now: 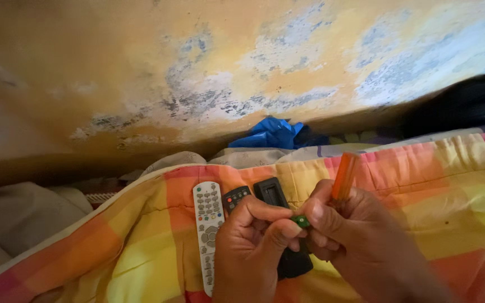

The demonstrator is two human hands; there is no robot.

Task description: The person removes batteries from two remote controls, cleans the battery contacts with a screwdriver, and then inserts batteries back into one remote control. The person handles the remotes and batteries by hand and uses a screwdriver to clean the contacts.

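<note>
Peeling yellow wall [141,67] is filling the background, w/ a crumpled blue bag [270,133] lying at its foot and a checked orange-yellow blanket [433,191] covering the bed below. Left hand [251,247] is curling tight, thumb and fingers pinching a small green part [301,221] at the tip of a screwdriver. Right hand [343,235] is closing round the screwdriver's orange handle [344,177], which is sticking up and tilting slightly away. Both hands are meeting just above a black remote [279,224], partly hidden under them; a smaller dark remote [235,197] w/ red buttons and a long white remote [209,230] are lying beside it on the blanket. Likely best approach: keeping the tool steady, gripping the green bit firmly, working directly over the blanket so nothing small is rolling off.
</note>
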